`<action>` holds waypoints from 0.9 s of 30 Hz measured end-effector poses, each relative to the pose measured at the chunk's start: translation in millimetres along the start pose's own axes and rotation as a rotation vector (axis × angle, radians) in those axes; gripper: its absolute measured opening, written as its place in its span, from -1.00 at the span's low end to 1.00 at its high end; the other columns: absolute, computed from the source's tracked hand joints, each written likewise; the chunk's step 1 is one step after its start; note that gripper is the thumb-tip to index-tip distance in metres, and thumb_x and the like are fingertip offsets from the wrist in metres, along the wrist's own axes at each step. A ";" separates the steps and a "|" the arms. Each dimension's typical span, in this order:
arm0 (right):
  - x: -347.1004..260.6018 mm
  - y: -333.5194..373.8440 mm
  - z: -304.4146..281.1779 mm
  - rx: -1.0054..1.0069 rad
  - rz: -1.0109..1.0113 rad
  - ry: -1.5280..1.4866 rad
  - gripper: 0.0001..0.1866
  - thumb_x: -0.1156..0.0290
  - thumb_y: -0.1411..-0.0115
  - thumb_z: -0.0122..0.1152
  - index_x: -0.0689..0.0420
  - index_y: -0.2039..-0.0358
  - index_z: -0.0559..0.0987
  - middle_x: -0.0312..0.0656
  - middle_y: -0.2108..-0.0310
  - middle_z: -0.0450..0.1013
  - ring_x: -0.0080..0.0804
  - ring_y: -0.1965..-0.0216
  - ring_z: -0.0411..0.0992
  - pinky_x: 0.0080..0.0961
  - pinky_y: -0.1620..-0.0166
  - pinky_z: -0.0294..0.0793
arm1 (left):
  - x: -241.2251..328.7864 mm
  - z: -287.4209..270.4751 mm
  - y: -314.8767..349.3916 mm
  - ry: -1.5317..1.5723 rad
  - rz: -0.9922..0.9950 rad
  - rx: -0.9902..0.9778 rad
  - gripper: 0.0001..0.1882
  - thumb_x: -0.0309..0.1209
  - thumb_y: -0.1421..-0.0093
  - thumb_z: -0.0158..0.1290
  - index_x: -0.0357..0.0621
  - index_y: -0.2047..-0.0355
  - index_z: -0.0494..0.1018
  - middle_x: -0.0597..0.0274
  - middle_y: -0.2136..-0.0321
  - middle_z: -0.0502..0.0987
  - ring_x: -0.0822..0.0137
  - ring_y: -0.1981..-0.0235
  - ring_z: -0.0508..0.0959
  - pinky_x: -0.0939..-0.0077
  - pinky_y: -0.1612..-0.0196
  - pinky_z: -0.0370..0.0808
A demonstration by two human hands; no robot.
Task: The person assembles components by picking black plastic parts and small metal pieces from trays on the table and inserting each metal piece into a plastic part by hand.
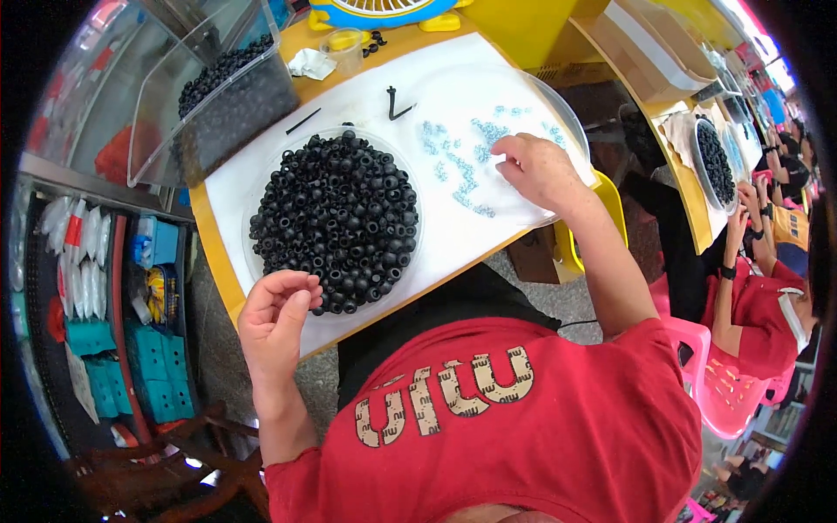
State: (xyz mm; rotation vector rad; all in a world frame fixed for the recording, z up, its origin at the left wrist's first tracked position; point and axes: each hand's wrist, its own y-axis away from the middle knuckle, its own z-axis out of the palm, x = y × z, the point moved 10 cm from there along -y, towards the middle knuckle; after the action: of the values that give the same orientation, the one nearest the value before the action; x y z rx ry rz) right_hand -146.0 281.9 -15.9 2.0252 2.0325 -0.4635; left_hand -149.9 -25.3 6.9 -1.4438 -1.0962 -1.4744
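Note:
At the near left edge of a heap of round black beads with holes (336, 218), my left hand (277, 318) is closed, its fingers curled and the thumb close to them. Whether a bead sits at its fingertips I cannot make out. The heap fills a shallow clear round tray (253, 235). My right hand (542, 174) hovers over a second clear round tray (571, 113), where small clear bluish pieces (462, 179) lie scattered in loose clusters. Thumb and forefinger come together there in a pinch, and anything between them is too small to see.
Behind the heap lie a thin black rod (302, 120) and a bent black piece (397, 105). A clear bin of black parts (235, 113) stands far left, near a plastic cup (343, 52) and crumpled white paper (311, 64). Co-workers sit at a table on the right.

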 end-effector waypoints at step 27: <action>-19.1 -11.4 -4.4 0.103 -0.085 -0.113 -0.87 0.52 0.05 0.00 0.16 0.46 0.50 -0.08 0.43 0.41 -0.16 0.37 0.39 -0.42 0.27 0.37 | -12.4 15.9 9.2 0.035 -0.039 -0.077 -0.85 -0.57 -0.06 -0.06 -0.28 0.31 0.36 0.22 0.40 0.45 0.49 0.39 0.44 0.64 0.28 0.42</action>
State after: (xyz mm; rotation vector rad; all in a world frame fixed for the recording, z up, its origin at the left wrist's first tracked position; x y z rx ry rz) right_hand -156.8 266.1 -3.9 1.9260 2.0718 -0.6969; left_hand -135.5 -13.7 -5.2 -1.4513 -1.0625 -1.5785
